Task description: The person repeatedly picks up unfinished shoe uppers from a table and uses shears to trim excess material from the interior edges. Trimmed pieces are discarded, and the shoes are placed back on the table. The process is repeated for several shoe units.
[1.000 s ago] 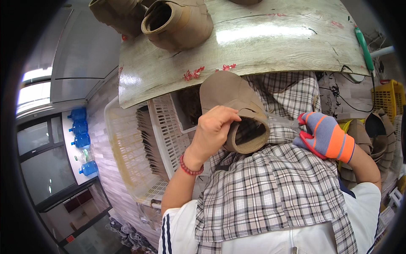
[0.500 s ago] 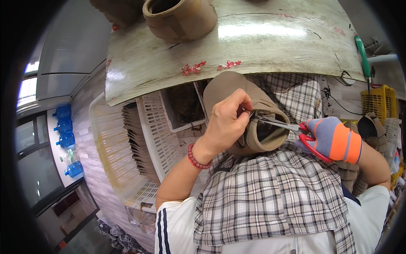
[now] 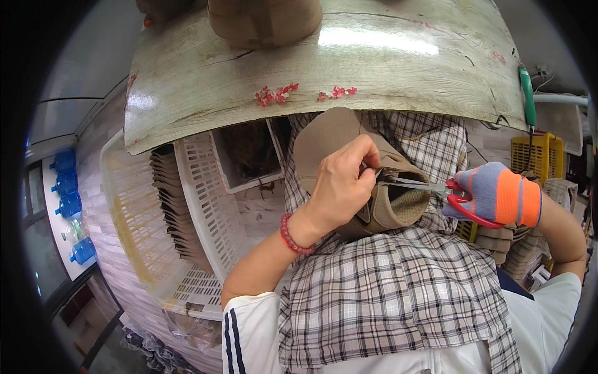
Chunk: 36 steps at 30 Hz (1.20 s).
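A tan cap (image 3: 336,134) lies tilted in my lap, its brim pointing away and its opening facing right. My left hand (image 3: 349,181), bare with a red bead bracelet (image 3: 294,235), rests over the cap with thumb and forefinger pinched at the rim of the opening. What they pinch is too small to make out. In a grey and orange glove, my right hand (image 3: 492,194) grips red-handled scissors (image 3: 420,184). Their blades reach across the cap's opening, tips beside my left fingertips.
Ahead stands a wood-patterned table (image 3: 187,100) bearing another tan cap (image 3: 265,25). White plastic baskets (image 3: 208,206), one with stacked tan pieces (image 3: 177,218), are at left. A green-handled tool (image 3: 527,93) hangs at the table's right edge, above a yellow basket (image 3: 520,156).
The view has shifted slightly, and the cap's opening now shows more of its inside. My right hand and the scissors sit a little farther right; both hands keep their grips.
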Available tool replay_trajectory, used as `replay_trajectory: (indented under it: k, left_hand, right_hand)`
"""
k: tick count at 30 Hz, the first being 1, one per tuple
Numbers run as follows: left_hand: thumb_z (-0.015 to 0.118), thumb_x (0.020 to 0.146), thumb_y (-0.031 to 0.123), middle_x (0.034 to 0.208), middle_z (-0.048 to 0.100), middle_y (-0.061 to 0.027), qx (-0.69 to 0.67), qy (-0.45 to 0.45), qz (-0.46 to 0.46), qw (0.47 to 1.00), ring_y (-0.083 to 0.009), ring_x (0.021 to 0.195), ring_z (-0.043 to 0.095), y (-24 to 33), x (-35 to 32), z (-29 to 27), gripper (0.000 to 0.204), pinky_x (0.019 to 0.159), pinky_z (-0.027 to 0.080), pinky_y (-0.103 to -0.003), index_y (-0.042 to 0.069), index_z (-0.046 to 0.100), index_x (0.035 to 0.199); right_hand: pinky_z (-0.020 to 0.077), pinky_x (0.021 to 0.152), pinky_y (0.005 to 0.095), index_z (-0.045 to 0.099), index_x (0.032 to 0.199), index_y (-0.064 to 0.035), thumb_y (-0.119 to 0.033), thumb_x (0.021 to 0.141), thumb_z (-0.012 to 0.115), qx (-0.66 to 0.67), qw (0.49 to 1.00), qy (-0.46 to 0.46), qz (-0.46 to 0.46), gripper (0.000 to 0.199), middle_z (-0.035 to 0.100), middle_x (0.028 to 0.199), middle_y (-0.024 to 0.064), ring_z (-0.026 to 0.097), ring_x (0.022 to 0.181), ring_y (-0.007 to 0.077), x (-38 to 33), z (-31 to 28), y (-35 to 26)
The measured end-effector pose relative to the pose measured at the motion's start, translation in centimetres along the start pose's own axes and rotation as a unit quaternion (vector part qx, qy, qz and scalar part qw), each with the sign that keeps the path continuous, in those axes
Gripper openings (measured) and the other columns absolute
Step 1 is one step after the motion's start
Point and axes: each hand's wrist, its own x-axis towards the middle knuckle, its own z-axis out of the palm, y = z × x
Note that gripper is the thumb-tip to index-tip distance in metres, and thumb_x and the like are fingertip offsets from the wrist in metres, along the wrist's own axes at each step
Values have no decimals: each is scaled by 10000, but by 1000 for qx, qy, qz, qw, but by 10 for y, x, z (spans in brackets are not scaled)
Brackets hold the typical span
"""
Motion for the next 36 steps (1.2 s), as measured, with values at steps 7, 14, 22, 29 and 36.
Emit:
replay_trajectory:
  k: [7, 14, 22, 29, 36]
  left_hand:
    - [567, 797, -26, 749, 570, -41, -22, -40, -48, 998, -93, 636, 509, -2, 7, -5, 95, 576, 419, -264, 17, 539, 877]
    - [531, 765, -42, 760, 543, -88, -10, -61, -34, 998, -203, 627, 518, 1, 12, -8, 111, 593, 427, -342, 22, 505, 853]
    - [565, 776, -21, 860, 586, -42, -3, -74, -43, 996, -95, 611, 501, -3, 13, -8, 100, 570, 417, -271, 23, 520, 853]
    - [555, 773, -22, 879, 595, -48, 6, -74, -36, 997, -95, 615, 507, -2, 12, -8, 102, 575, 424, -268, 19, 520, 860]
    - [526, 799, -54, 830, 558, -118, -24, -39, -34, 998, -230, 706, 591, 4, -3, -12, 140, 655, 473, -358, 11, 514, 922]
  right_hand:
    - [540, 627, 384, 702, 996, -36, -535, 853, 686, -43, 998, 39, -23, 520, 682, 735, 154, 694, 694, 312, -2, -20, -9]
    - [545, 621, 372, 710, 1042, -54, -474, 859, 682, -94, 995, -8, -35, 459, 683, 709, 127, 696, 678, 292, 11, -33, -11]
    - [548, 637, 364, 746, 1063, -112, -427, 850, 695, -120, 992, -13, -39, 383, 698, 706, 110, 701, 666, 274, 22, -43, -15]
    - [543, 625, 354, 760, 1000, -109, -402, 829, 717, -142, 987, 50, -62, 342, 688, 687, 120, 698, 655, 277, 17, -46, -11]
    - [524, 589, 355, 723, 949, -47, -487, 740, 821, -11, 988, 121, -93, 496, 667, 704, 163, 678, 642, 307, 4, -14, 36]
